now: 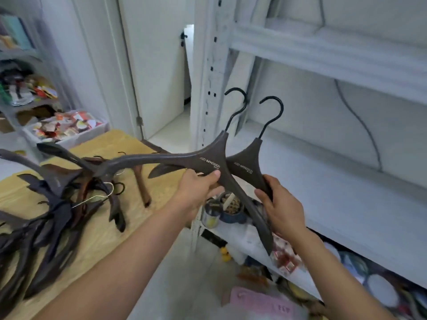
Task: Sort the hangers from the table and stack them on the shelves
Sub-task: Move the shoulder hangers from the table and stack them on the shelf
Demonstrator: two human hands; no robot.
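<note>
Two dark brown plastic hangers with black hooks are held up in front of the white shelf (323, 172). My left hand (198, 190) grips the nearer hanger (180, 159) just below its neck. My right hand (282, 209) grips the arm of the farther hanger (248, 162), which lies partly behind the first. Both hooks point up and away, toward the shelf opening. A heap of dark and brown hangers (55, 204) lies on the wooden table (129, 218) at the left.
A white metal upright (208, 93) of the shelving stands just left of the held hangers. Cans and small items (226, 209) sit on the lower shelf beneath my hands. A tray of colourful packets (67, 125) stands beyond the table, with a door behind it.
</note>
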